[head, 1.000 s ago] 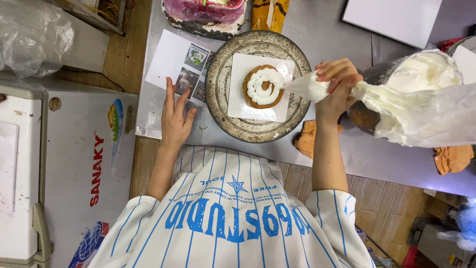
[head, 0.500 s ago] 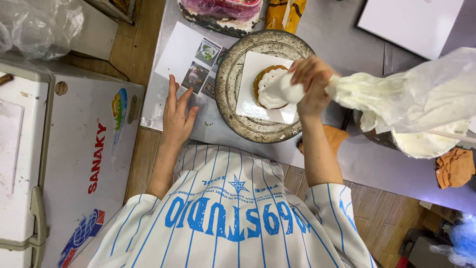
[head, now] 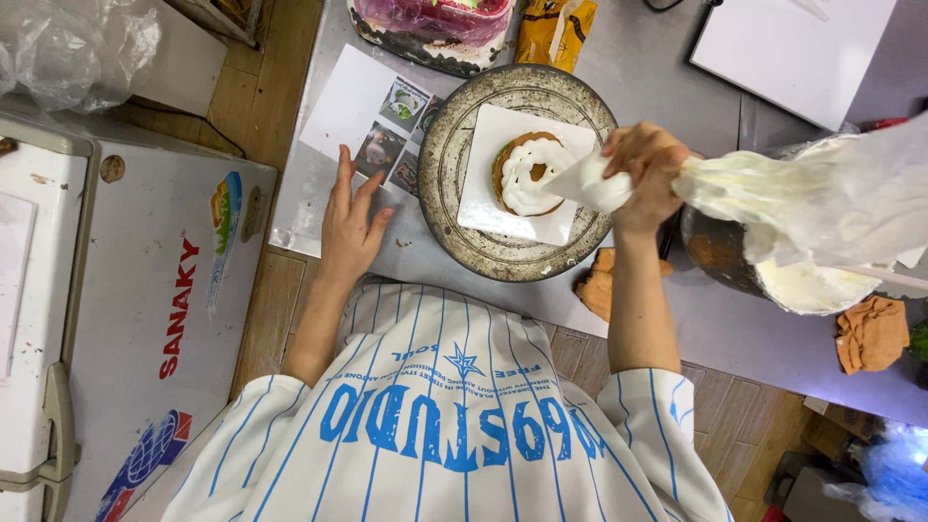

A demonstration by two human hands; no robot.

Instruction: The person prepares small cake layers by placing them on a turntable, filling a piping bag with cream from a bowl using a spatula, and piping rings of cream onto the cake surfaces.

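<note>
Your right hand point(head: 643, 174) squeezes a cream-filled piping bag point(head: 773, 193), nozzle over the small round cake point(head: 527, 174) on the turntable point(head: 454, 222). Left hand point(head: 350, 224) rests flat with fingers spread, holding nothing, just left of the turntable, apparently steadying you.

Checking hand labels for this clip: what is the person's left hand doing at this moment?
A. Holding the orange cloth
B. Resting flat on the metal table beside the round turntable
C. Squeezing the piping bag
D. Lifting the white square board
B: the left hand lies open, fingers spread, on the metal table by the printed sheet, just left of the turntable, while the right hand grips the piping bag.
</note>
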